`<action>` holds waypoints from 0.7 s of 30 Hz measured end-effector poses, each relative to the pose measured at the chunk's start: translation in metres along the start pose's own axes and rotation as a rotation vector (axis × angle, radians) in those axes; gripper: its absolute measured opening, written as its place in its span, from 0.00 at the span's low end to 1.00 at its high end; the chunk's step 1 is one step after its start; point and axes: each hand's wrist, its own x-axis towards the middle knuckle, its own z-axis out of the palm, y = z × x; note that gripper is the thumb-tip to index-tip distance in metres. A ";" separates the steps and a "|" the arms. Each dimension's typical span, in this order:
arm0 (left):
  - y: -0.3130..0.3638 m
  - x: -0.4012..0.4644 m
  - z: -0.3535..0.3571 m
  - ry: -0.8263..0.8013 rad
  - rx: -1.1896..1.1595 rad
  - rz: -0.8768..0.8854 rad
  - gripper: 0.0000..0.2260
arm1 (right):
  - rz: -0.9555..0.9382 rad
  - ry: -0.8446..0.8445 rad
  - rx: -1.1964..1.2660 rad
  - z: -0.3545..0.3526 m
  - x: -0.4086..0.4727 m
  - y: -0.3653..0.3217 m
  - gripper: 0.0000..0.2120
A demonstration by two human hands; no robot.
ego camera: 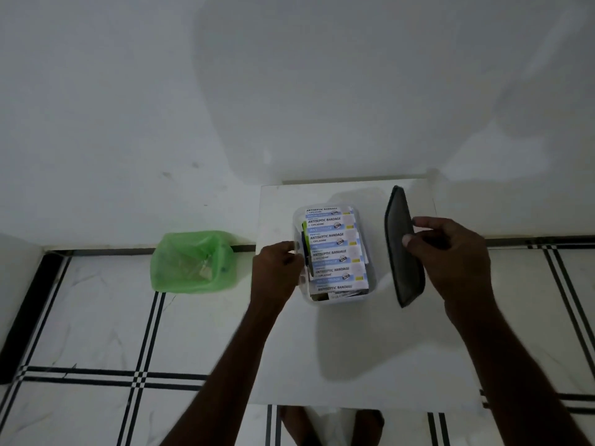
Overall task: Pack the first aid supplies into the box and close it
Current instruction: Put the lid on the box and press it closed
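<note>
A clear plastic box [370, 284] stands open on a white table [354, 349]. Inside it lies a row of several blue-and-white antiseptic bandage packets [331, 249], with a dark item and a green one tucked along their left side. My left hand [277, 265] grips the box's left wall with its fingers at the rim. My right hand [450, 252] holds the dark grey lid [402, 246] tilted on its edge, just to the right of the box and apart from it.
A bin lined with a green plastic bag [193, 262] stands on the tiled floor to the left of the table. A white wall rises close behind the table. My feet show under the table's near edge.
</note>
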 end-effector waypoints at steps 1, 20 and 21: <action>-0.001 -0.001 0.004 -0.011 -0.010 0.003 0.13 | -0.042 0.000 -0.011 0.004 -0.007 -0.009 0.12; -0.014 -0.001 -0.001 -0.095 -0.158 0.001 0.13 | -0.071 0.035 -0.543 0.052 -0.008 0.023 0.15; -0.014 -0.001 0.000 -0.092 -0.154 0.008 0.13 | -0.072 -0.025 -0.551 0.053 -0.009 0.026 0.13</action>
